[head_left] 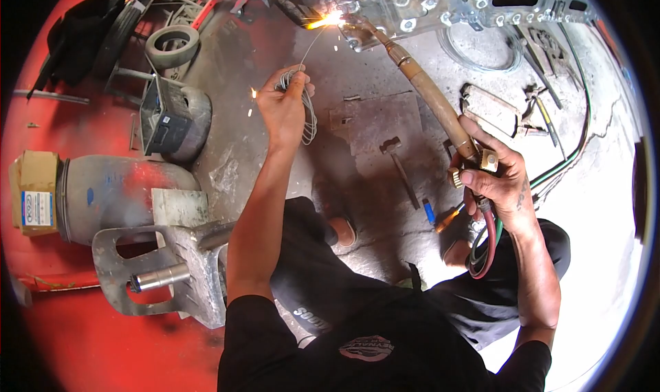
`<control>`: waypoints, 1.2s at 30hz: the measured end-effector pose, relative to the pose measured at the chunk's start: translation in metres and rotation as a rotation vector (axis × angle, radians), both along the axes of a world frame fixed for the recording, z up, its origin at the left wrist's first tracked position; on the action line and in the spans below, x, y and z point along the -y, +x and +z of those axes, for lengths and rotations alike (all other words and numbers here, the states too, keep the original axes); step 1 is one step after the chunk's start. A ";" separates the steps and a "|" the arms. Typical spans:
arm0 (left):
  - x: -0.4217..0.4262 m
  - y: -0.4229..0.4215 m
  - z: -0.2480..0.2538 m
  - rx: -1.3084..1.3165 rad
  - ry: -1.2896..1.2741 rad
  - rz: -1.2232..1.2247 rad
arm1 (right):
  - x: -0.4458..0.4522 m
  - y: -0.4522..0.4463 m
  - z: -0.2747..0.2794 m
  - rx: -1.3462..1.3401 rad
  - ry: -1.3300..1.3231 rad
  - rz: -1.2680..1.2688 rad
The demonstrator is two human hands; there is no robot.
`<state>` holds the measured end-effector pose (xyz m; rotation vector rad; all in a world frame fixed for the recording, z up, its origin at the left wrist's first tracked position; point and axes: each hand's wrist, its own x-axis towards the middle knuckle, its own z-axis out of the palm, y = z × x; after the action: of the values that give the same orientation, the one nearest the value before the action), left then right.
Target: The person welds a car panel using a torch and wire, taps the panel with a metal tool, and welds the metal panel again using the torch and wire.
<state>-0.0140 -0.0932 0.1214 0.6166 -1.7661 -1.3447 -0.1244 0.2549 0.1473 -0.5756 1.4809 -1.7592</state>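
Observation:
My left hand (283,107) is closed around a coil of thin filler wire (309,120). One end of the wire runs up to a bright flame at the edge of a grey metal panel (454,7). In my right hand (500,169) I grip a brass gas welding torch (430,86) near its valve knobs. Its tip reaches the panel's lower left edge, where glare and sparks hide the spot itself. Red and green hoses (491,244) hang from the torch's rear end. A small spark glows beside my left hand.
On the floor lie a hammer (401,172), a blue-handled tool (429,211), locking clamps (540,114) and a wire coil (481,48). To the left are a tyre (172,46), a black crate (165,120), a drum (117,179) and a plastic chair (175,275). A green hose (567,162) crosses the right side.

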 end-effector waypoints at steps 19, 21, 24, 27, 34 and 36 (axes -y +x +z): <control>-0.001 0.000 0.001 -0.001 -0.014 -0.012 | 0.000 -0.001 0.000 -0.005 0.012 0.015; -0.001 0.000 0.000 0.003 -0.011 -0.006 | 0.000 0.000 0.000 -0.003 0.004 0.017; 0.000 -0.001 -0.001 -0.004 -0.009 -0.007 | 0.000 -0.001 0.000 0.003 0.011 0.016; 0.000 -0.002 -0.001 0.004 -0.007 0.001 | -0.001 0.000 0.001 0.006 0.020 0.017; -0.001 -0.003 -0.002 0.014 -0.009 0.003 | 0.000 0.001 0.000 -0.005 0.008 0.017; -0.001 -0.003 -0.001 0.018 -0.017 0.004 | -0.001 0.000 0.001 -0.007 0.018 0.020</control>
<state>-0.0171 -0.0919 0.1199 0.6238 -1.7878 -1.3239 -0.1243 0.2559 0.1484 -0.5861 1.4894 -1.7290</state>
